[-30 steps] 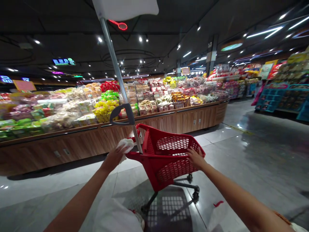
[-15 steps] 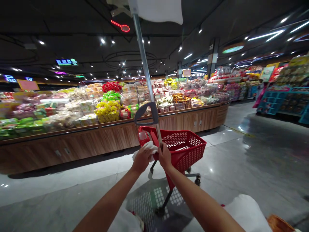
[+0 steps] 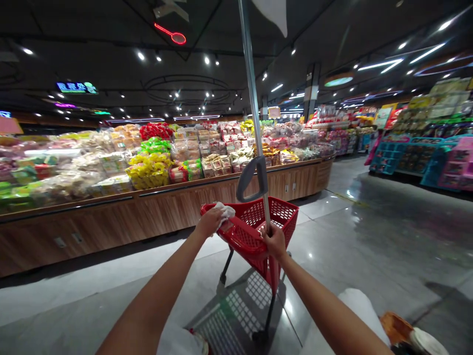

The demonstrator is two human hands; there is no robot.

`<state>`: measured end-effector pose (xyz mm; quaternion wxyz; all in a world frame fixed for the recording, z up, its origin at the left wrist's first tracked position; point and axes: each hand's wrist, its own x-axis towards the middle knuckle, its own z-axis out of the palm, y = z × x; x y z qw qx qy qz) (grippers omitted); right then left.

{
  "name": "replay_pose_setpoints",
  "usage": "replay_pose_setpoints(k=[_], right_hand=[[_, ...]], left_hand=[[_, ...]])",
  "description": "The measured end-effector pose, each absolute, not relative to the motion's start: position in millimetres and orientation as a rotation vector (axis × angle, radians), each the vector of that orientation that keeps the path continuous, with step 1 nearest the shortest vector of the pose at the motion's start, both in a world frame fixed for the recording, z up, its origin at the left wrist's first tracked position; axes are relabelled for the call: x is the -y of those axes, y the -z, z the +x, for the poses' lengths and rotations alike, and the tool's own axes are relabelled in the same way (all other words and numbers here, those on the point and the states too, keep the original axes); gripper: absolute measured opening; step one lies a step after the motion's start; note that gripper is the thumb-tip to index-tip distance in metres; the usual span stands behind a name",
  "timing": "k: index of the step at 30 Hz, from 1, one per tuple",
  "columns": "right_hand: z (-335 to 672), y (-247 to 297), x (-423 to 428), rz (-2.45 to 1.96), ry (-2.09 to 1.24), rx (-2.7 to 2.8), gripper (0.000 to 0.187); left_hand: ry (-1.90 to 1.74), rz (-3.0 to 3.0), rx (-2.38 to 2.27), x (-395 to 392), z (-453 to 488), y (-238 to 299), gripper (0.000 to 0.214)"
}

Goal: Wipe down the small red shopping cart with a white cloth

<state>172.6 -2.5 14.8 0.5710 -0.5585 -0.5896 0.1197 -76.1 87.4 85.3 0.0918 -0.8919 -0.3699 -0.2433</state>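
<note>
My left hand is closed on a white cloth or tissue, pressing it against the near rim of a red plastic shopping cart. My right hand grips the cart's tall metal pole just above the basket. A grey loop handle sits on the pole above my hands. The cart's wheeled frame stands on the floor below, and its lower part is partly hidden by the basket.
A long wooden-fronted counter piled with bagged snacks runs along the left. Colourful merchandise displays stand at the right. Polished grey floor tiles spread between them, and something white lies low at the bottom edge.
The cart has turned, showing a narrower side of its basket, and the whole scene has shifted left. My right hand moved from the basket's far rim onto the pole, and my left hand keeps the cloth.
</note>
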Motion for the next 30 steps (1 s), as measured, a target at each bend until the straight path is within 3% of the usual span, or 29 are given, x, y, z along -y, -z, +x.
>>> replay_pose_setpoints(k=[3,6,9,14,18,22,30], right_hand=[[186.7,-27.9,8.0,-1.329,-0.136,1.406,0.022],[178.1,-48.1,20.6,-1.269,0.166,1.422,0.037],[150.4,-61.2,33.0,-1.216,0.324,1.595,0.038],[121.7,-60.7,37.1,-1.582,0.335,1.911,0.053],[130.8,-61.5,37.9,-1.864,0.307,2.046,0.052],[139.0,-62.9,37.9,-1.786,0.411,2.126,0.045],[147.4,-61.8,34.2,-1.71,0.394,2.12,0.04]], left_hand=[[0.741,-2.701,1.013,-67.8,-53.6,-82.2,0.029],[0.786,-2.695,0.995,-45.9,-32.7,-77.3,0.032],[0.817,-2.674,1.005,-33.8,-15.7,-73.5,0.034],[0.773,-2.689,0.978,-41.2,-9.6,-77.2,0.032],[0.802,-2.662,1.022,-63.5,-28.5,-87.3,0.031],[0.891,-2.533,1.167,-62.8,-25.1,-80.3,0.032],[0.829,-2.669,0.909,-49.3,-8.1,-75.3,0.034]])
